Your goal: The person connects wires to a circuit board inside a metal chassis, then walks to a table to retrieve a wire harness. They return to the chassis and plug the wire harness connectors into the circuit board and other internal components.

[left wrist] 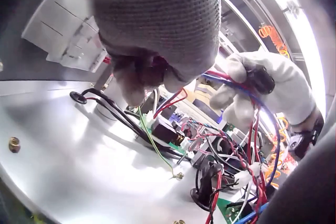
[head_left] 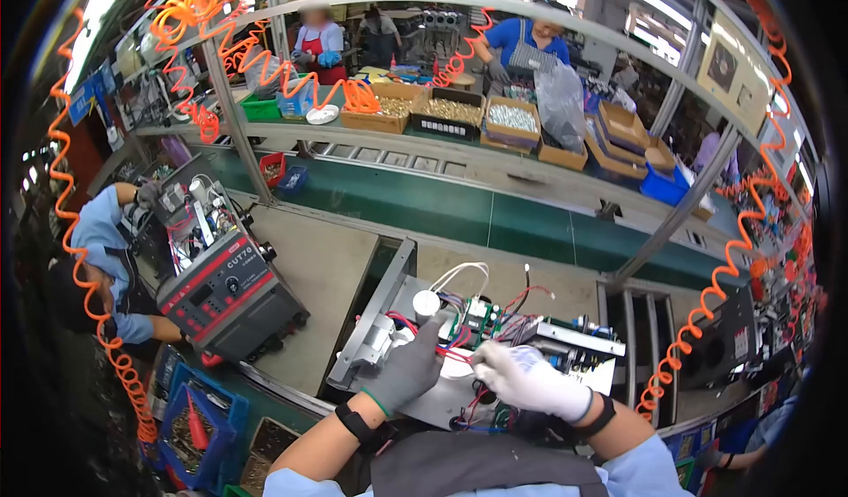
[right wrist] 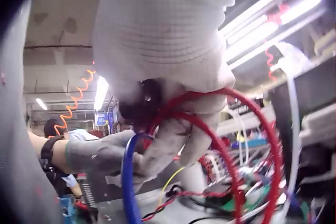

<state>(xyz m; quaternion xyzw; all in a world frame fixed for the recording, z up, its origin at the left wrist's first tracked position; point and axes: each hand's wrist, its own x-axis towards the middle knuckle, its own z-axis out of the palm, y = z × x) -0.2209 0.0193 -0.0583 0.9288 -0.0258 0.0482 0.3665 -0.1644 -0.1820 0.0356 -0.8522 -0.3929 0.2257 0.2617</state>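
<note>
My left hand (head_left: pixel 408 369), in a grey glove, grips red wires (head_left: pixel 452 356) over the opened metal chassis (head_left: pixel 375 320). In the left wrist view its curled fingers hide where the wires pass through them. To the right, my right hand (head_left: pixel 530 382) in a white glove pinches the same bundle. Red wires (right wrist: pixel 270 145) and a blue wire (right wrist: pixel 128 176) loop down from its fingers in the right wrist view. A small black piece (left wrist: pixel 261 79) shows at those fingers. Below the hands lie a green circuit board (head_left: pixel 480 316) and tangled wiring. A green-yellow wire (left wrist: pixel 155 142) runs to a screw on the chassis floor.
At left stands a machine marked CUT70 (head_left: pixel 230 276), with another person beside it. A green conveyor belt (head_left: pixel 397 201) crosses behind the bench. Boxes of small parts (head_left: pixel 450 113) line the shelf beyond. Orange coiled hoses (head_left: pixel 715 311) hang on both sides.
</note>
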